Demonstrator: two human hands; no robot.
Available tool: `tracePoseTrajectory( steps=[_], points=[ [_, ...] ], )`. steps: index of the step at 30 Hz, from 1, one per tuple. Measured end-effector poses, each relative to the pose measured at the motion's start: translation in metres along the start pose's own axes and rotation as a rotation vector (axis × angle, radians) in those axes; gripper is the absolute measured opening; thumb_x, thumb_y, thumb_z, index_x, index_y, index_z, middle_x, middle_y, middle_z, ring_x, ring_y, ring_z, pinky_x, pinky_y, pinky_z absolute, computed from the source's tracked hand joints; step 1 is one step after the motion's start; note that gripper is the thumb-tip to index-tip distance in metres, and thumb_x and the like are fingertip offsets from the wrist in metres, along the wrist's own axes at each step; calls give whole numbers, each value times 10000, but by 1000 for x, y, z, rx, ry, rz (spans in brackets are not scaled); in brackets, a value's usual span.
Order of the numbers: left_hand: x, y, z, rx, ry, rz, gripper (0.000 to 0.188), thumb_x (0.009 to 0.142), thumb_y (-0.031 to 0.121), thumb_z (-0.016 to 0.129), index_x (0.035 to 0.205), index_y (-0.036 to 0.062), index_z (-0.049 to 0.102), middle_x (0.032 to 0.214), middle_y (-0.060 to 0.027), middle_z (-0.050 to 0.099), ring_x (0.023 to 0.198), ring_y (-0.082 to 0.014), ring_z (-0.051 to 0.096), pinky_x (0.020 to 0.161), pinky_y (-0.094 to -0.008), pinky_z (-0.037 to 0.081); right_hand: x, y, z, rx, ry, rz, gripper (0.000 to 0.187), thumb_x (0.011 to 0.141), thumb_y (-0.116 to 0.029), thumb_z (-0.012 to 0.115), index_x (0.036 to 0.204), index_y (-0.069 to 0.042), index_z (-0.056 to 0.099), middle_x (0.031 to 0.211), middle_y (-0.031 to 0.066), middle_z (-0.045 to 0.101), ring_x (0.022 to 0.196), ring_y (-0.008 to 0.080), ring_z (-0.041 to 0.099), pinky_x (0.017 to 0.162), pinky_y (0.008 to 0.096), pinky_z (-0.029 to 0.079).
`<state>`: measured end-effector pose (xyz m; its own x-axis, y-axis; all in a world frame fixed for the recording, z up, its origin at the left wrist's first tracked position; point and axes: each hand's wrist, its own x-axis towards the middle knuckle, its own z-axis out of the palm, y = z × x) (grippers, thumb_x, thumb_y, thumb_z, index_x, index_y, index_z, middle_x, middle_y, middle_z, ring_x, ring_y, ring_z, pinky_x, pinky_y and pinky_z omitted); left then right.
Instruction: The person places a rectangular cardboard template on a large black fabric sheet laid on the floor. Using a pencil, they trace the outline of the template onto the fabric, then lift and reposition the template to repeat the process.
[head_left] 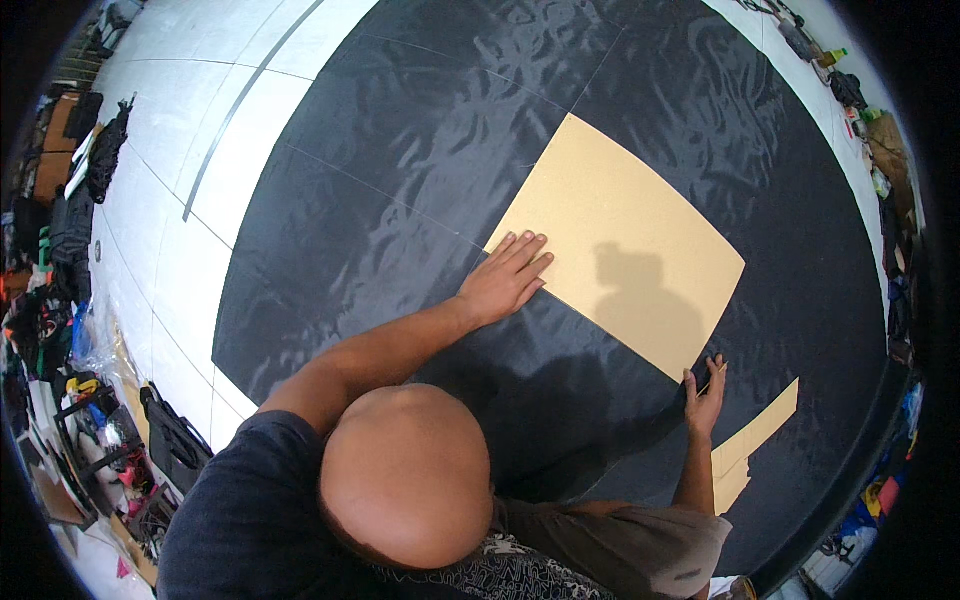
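Bare crown of the person's head (405, 480) sits closest, with both arms reaching past it to a large tan sheet (610, 235). That sheet lies flat and askew on black sheeting (350, 260), which covers much of the white tiled floor (170, 110); its far corner touches a meeting of thin pale lines (597, 71).

At its left corner the left hand (495, 292) rests palm down, fingers spread over the edge; its grip is relaxed and clasps nothing. Just beside the near corner is the right hand (706, 405), fingers bent; whether its grip is closed around something slim is too small to make out. A narrow tan strip (755, 435), ragged at its near end, lies to the right.

To steady the sheet well, I'd press evenly through the left palm rather than the fingertips, check the corners against the lines, smooth nearby wrinkles outward, and let the right hand work lightly along the edge without nudging it.
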<state>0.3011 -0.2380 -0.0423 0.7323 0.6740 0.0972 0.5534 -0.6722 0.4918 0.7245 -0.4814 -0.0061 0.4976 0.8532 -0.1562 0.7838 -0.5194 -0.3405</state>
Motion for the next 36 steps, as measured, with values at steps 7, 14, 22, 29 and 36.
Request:
tracePoseTrajectory(
  steps=[7, 14, 22, 29, 36],
  points=[
    [2, 0, -1, -63, -1, -9, 434, 1014, 257, 596, 1399, 59, 561, 1539, -182, 435, 1475, -357, 360, 1253, -512, 252, 1, -11, -5, 48, -16, 50, 561, 930, -281, 756, 1378, -7, 562, 1588, 197, 418, 1517, 391, 303, 1236, 508, 248],
    [0, -2, -2, -83, 10, -4, 440, 1005, 262, 611, 1388, 51, 566, 1533, -190, 438, 1467, -372, 370, 1245, -530, 259, 1, -2, 0, 44, 18, -15, 546, 921, -255, 760, 1366, -6, 565, 1566, 212, 444, 1510, 407, 310, 1234, 510, 249],
    [2, -4, -4, -61, -35, -11, 458, 1020, 282, 578, 1426, 73, 544, 1564, -176, 407, 1491, -357, 336, 1256, -515, 235, -7, 7, 8, 47, 18, 13, 541, 913, -259, 768, 1362, -27, 575, 1573, 201, 438, 1511, 397, 311, 1232, 500, 256],
    [6, -13, 16, -79, -4, 1, 508, 975, 217, 665, 1456, 107, 541, 1584, -170, 411, 1504, -368, 325, 1252, -543, 211, 3, -2, 0, 71, 22, 30, 583, 857, -291, 812, 1343, -41, 610, 1539, 184, 477, 1464, 376, 387, 1212, 468, 307],
    [4, -4, -5, -3, -8, -21, 451, 988, 204, 649, 1422, 107, 578, 1564, -177, 435, 1477, -384, 369, 1236, -534, 244, 2, -6, 0, 88, 57, 33, 592, 854, -349, 827, 1324, -55, 618, 1561, 168, 466, 1506, 387, 325, 1228, 486, 274]
  ],
)
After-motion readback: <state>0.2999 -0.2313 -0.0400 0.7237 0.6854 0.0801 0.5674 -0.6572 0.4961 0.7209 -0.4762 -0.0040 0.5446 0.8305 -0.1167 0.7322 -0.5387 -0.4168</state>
